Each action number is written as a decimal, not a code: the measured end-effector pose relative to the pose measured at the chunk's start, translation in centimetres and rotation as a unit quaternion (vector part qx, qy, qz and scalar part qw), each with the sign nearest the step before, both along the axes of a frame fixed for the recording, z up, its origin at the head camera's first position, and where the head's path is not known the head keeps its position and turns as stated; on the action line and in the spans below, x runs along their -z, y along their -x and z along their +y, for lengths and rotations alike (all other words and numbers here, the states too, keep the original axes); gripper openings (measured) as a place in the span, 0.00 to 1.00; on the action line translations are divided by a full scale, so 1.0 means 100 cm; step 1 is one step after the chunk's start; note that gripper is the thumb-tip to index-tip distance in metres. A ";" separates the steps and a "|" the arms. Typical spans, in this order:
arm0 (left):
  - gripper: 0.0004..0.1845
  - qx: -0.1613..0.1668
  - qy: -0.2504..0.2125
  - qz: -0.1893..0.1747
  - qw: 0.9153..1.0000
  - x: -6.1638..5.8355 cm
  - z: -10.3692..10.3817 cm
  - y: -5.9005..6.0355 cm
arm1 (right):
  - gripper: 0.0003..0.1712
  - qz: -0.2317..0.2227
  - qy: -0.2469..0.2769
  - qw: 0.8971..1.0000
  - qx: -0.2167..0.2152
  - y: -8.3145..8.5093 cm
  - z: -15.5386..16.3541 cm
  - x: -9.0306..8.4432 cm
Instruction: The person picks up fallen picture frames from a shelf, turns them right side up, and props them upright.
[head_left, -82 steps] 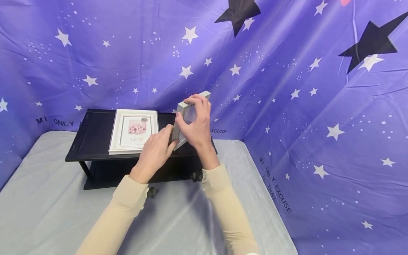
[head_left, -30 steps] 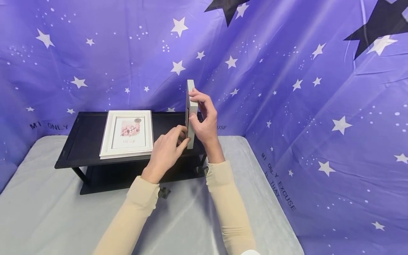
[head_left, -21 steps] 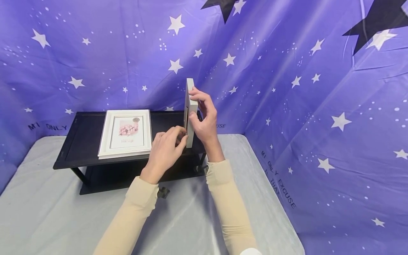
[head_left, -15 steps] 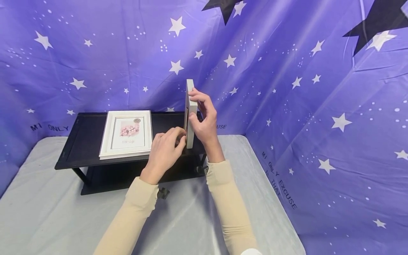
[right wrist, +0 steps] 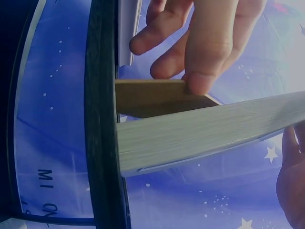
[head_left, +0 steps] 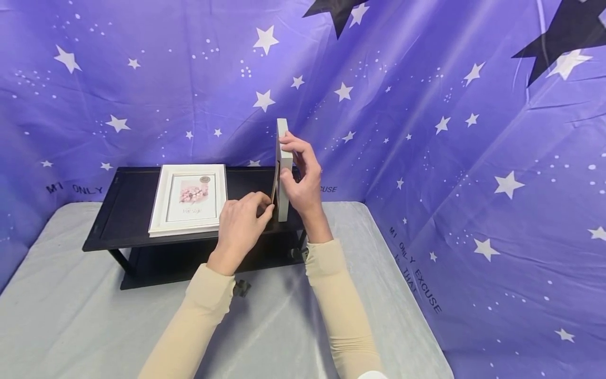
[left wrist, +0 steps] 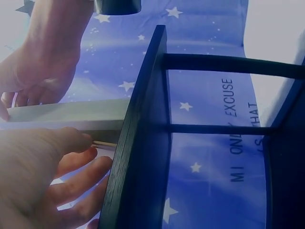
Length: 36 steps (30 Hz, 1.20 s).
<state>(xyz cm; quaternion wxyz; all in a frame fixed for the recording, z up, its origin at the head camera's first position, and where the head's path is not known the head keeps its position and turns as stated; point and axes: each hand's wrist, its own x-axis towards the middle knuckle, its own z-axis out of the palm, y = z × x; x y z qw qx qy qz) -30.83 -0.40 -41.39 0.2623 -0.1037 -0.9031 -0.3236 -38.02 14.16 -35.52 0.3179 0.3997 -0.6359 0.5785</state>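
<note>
A grey picture frame stands upright and edge-on at the right end of a low black table. My right hand grips its edge from the right, fingers curled over the front. My left hand pinches the brown back stand that swings out from the frame's left face. The right wrist view shows the grey frame, the brown stand and the left hand's fingertips on it. From the left wrist, the left hand is by the grey frame at the table edge.
A white picture frame with a pink flower print lies flat on the table's middle. The table stands on a grey cloth. A purple star-print curtain closes the back and right side.
The grey frame has gone from tilted in both hands to upright on the table. Over the last second the left hand has drawn the brown stand a little out from the frame.
</note>
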 end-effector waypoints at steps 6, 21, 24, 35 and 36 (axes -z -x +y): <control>0.06 -0.006 0.013 0.014 1.000 0.001 -0.004 -0.002 | 0.24 0.005 -0.001 1.000 0.003 -0.001 -0.002 0.000; 0.06 -0.027 0.033 0.032 0.999 0.005 -0.012 -0.004 | 0.24 0.006 -0.007 1.000 -0.013 -0.002 -0.012 0.002; 0.07 -0.033 0.031 0.036 0.998 0.006 -0.013 -0.005 | 0.24 0.004 -0.007 1.000 -0.014 -0.003 -0.014 0.002; 0.07 -0.042 0.034 0.033 0.998 0.005 -0.016 -0.006 | 0.24 0.000 -0.019 1.000 -0.015 -0.006 -0.016 0.001; 0.07 -0.043 0.034 0.035 0.998 0.005 -0.017 -0.006 | 0.24 -0.001 -0.020 1.000 -0.015 -0.006 -0.016 0.001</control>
